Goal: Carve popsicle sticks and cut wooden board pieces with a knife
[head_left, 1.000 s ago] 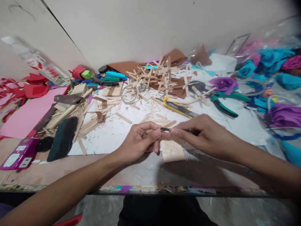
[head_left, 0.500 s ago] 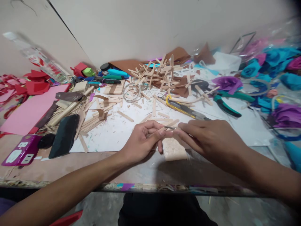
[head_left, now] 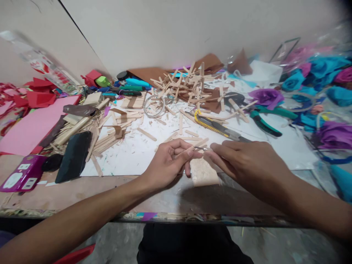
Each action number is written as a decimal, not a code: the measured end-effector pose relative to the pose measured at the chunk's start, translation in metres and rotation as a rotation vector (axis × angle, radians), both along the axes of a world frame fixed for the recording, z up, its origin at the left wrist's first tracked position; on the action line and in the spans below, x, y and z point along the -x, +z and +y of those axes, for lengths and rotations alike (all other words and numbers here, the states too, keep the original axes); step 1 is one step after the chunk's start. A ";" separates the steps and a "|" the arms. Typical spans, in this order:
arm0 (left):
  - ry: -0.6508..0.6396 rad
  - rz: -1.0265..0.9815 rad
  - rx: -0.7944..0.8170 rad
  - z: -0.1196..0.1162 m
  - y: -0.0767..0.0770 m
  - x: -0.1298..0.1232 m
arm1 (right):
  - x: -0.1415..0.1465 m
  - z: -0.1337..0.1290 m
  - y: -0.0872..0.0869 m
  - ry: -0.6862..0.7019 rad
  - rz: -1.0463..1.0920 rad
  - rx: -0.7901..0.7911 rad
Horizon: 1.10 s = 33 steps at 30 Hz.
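Note:
My left hand [head_left: 173,161] pinches a pale wooden stick [head_left: 201,143] between thumb and fingers, above the front of the white paper. From the right, my right hand [head_left: 236,157] grips a thin dark metal tool [head_left: 200,148], its narrow end against the stick. The tool's handle is hidden inside my right fingers. Below the two hands a small pale wooden block [head_left: 205,172] lies near the table's front edge. A yellow and grey box cutter [head_left: 214,126] rests just behind my right hand.
Behind is a heap of crossed wooden sticks [head_left: 181,86]. Tape roll [head_left: 154,105], black phone [head_left: 73,157] and purple box [head_left: 23,173] are left. Green-handled pliers [head_left: 264,123] and purple and blue paper flowers [head_left: 266,98] are right. A bottle [head_left: 41,64] leans back left.
The tool's dark tip shows slightly further right, and my right hand has shifted a little. My left hand keeps its pinch on the stick. The view has moved slightly.

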<state>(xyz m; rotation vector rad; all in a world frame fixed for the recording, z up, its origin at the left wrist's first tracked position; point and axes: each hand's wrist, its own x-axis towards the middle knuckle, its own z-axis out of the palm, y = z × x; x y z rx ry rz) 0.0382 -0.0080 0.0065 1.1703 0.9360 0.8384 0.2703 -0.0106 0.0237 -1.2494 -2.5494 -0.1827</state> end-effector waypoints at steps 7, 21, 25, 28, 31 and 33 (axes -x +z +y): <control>-0.016 -0.019 0.017 0.000 0.001 0.002 | -0.002 0.015 0.006 0.166 0.292 0.425; -0.053 -0.049 0.049 0.005 0.005 0.003 | -0.001 0.018 0.008 0.144 0.398 0.539; -0.069 -0.051 -0.007 0.004 0.006 0.002 | -0.002 0.018 0.008 0.124 0.370 0.544; -0.078 -0.050 -0.007 0.005 0.005 0.004 | -0.002 0.017 0.008 0.124 0.344 0.529; -0.112 -0.048 0.022 0.006 0.005 0.007 | -0.003 0.018 0.006 0.122 0.289 0.491; -0.150 -0.040 0.041 0.008 0.005 0.010 | -0.004 0.019 0.004 0.154 0.255 0.453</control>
